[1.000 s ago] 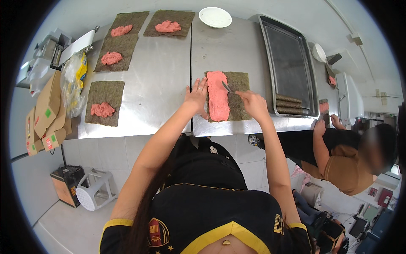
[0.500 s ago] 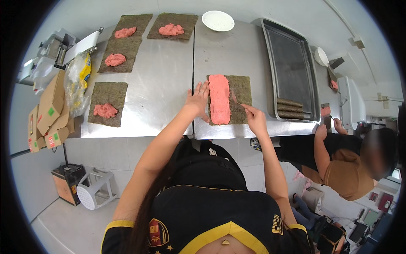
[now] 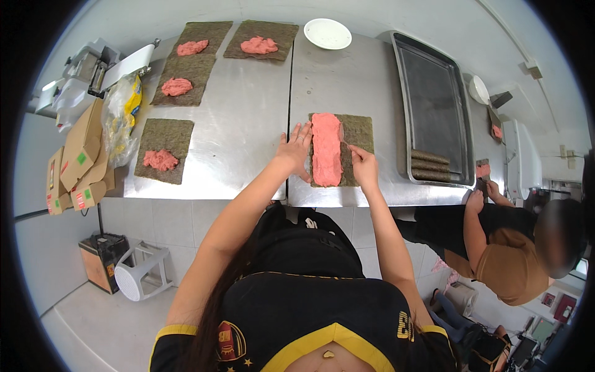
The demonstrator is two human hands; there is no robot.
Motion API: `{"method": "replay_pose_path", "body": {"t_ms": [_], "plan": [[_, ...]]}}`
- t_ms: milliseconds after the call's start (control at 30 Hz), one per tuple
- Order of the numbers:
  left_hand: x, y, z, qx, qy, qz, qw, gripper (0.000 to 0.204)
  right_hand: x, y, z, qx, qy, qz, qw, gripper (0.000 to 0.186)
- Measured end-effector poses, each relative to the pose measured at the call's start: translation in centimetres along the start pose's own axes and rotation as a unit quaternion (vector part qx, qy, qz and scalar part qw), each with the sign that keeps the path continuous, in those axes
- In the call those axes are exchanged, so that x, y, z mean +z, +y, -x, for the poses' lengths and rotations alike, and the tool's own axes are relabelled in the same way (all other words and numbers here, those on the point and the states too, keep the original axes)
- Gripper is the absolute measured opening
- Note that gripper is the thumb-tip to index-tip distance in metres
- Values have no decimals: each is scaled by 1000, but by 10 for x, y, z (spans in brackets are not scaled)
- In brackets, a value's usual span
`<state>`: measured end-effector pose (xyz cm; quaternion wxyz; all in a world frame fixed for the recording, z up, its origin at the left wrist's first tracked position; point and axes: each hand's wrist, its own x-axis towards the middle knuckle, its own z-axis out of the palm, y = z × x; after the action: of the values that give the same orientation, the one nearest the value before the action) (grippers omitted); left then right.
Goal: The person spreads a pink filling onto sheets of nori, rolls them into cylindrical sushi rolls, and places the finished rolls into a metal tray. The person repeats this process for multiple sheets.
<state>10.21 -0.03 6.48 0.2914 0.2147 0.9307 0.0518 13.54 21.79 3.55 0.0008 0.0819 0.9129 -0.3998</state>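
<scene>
In front of me a dark green seaweed sheet (image 3: 357, 129) lies flat on the steel table. A smooth pink band of meat paste (image 3: 326, 150) covers its left part from far to near edge. My left hand (image 3: 295, 150) rests with fingers spread at the sheet's left edge, holding nothing. My right hand (image 3: 364, 165) is closed around the handle of a thin spreading knife (image 3: 342, 134). The knife's blade lies along the paste's right side; its exact shape is hard to make out.
More seaweed sheets with lumps of pink paste (image 3: 160, 160) lie left and far left. A white bowl (image 3: 328, 34) stands at the back. The metal tray (image 3: 402, 99) on the right holds dark rolls (image 3: 430, 166). Boxes (image 3: 83, 150) sit left; a co-worker (image 3: 511, 257) works right.
My right hand has shifted slightly left, bringing the knife closer along the paste's right edge. My left hand stays by the sheet. The whole view has shifted a little.
</scene>
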Motion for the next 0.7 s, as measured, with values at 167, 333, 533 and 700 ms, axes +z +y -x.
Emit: {"method": "replay_pose_path", "body": {"t_ms": [167,333,533,700], "plan": [[2,0,-1,5,6,-1,1000,137,8,-1,-20,-4,15,12,1000,24],[1,0,-1,5,2,-5,1000,137,1,-19,-32,11,2,15,1000,23],[2,-1,-1,2,0,-12,1000,137,-6,-32,-44,21,-18,48,998,23],[0,0,-2,3,-8,-21,1000,138,-1,-26,-44,-80,10,153,985,28]]}}
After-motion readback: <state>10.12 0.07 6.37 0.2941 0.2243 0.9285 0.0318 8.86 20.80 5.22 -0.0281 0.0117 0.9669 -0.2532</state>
